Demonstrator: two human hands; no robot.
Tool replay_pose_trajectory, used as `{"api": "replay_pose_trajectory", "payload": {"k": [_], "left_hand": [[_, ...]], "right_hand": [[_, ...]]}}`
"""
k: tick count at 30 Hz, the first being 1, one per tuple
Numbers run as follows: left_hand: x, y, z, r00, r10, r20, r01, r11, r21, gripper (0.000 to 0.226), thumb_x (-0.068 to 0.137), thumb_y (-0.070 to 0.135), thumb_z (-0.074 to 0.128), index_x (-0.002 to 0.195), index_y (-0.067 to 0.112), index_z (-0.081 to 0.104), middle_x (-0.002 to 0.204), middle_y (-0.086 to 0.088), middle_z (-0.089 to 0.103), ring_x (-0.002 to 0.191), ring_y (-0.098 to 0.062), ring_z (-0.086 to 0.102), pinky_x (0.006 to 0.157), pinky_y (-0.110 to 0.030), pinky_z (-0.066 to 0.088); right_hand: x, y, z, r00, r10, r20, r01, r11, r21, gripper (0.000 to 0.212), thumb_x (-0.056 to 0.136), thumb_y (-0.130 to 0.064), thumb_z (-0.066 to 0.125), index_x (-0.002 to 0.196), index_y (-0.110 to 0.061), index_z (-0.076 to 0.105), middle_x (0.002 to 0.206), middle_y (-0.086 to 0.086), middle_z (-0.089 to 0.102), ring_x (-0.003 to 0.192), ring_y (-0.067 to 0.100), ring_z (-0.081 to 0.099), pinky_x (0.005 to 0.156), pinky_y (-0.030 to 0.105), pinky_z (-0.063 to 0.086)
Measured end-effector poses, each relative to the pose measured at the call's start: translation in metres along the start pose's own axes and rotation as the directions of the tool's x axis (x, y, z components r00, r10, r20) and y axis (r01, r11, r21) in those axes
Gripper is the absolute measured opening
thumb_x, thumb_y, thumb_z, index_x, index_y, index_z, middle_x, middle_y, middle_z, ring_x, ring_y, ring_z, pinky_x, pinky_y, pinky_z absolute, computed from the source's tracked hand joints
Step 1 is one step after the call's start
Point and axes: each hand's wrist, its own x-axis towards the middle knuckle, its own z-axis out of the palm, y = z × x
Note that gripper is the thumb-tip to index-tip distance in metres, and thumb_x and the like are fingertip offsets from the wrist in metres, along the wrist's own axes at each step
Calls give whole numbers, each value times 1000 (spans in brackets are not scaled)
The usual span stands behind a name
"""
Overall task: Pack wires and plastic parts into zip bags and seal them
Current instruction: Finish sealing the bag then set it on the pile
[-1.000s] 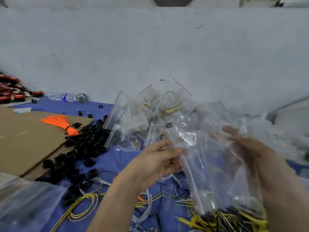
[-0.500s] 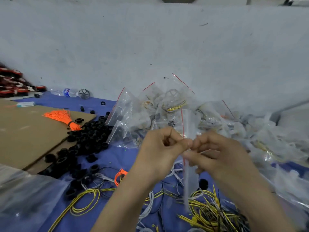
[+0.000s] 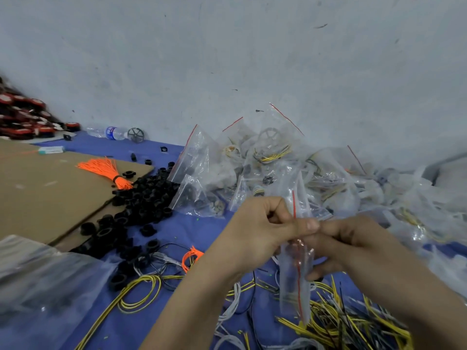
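Pinching the zip bag (image 3: pixel 295 274) at its red strip now. A second ago it hung broad between my spread hands; now it's turned edge-on and both grips have closed in. Left grip (image 3: pixel 255 231) curls thumb and fingers onto the mouth, right grip (image 3: pixel 353 241) pinches from the other side, the two touching. The bag hangs above the yellow and black wires (image 3: pixel 336 322) on the blue cloth (image 3: pixel 177 231). It looks empty, so I reckon I'm working the mouth open for filling. Filled bags (image 3: pixel 252 168) pile up beyond.
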Motion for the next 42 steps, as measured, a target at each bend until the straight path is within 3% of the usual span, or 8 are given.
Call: {"api": "replay_pose_trajectory", "payload": {"k": [5,9,12,15,22,31,36,42], "left_hand": [[-1,-4,-43,998,-51,30,43,974,221,38,80,22,75,54,19,47,41,13,36,42,-7,37,47,-16,35],[6,-34,-89,983,-179,-24,175,906,386,19,75,38,75,75,21,67,73,8,63,70,-5,58,70,-25,50],[11,-89,-119,832,-275,-483,553,489,674,26,92,25,58,118,21,60,123,-8,53,118,-28,49,101,-38,39],[0,-128,-121,717,-291,-633,693,194,695,41,91,13,45,128,27,54,135,-12,45,127,-33,39,106,-40,29],[12,-123,-122,778,-139,-613,573,556,601,45,85,-12,44,120,10,62,121,-18,60,109,-36,55,88,-41,47],[7,-97,-123,779,-477,-407,543,190,818,33,91,2,52,113,16,70,121,-7,65,111,-25,60,90,-26,48],[12,-82,-115,828,-147,-541,523,549,652,19,89,16,66,88,-1,74,93,-17,71,76,-22,57,68,-24,37],[16,-68,-112,849,9,-529,406,630,662,20,88,1,58,97,11,73,93,-9,68,79,-19,58,73,-21,39]], "right_hand": [[2,18,-23,946,32,-322,4,994,112,31,91,1,52,66,-3,69,59,18,66,45,25,61,40,21,49],[2,23,-33,916,-13,-401,30,999,35,17,83,1,63,73,-12,63,53,14,65,33,15,51,33,14,39],[0,21,-31,895,-83,-437,84,996,-18,25,81,2,65,79,-18,51,51,10,64,29,10,44,34,10,30],[-5,14,-27,904,-198,-380,136,974,-183,24,80,4,63,73,-18,59,62,1,67,36,7,47,37,12,34],[-3,7,-9,967,-129,-218,74,967,-243,33,73,1,75,81,-30,66,46,-25,53,35,1,46,36,9,32],[7,18,3,991,-64,-115,24,947,-320,32,75,-16,77,100,-27,62,50,-21,52,41,-4,48,46,8,35],[16,24,19,989,-87,-119,37,927,-373,35,69,-26,81,98,-26,61,79,-23,60,52,-6,45,52,8,33],[21,29,25,990,-80,-117,23,905,-426,37,70,-33,80,100,-27,59,100,-13,53,69,-4,43,57,8,34]]}}
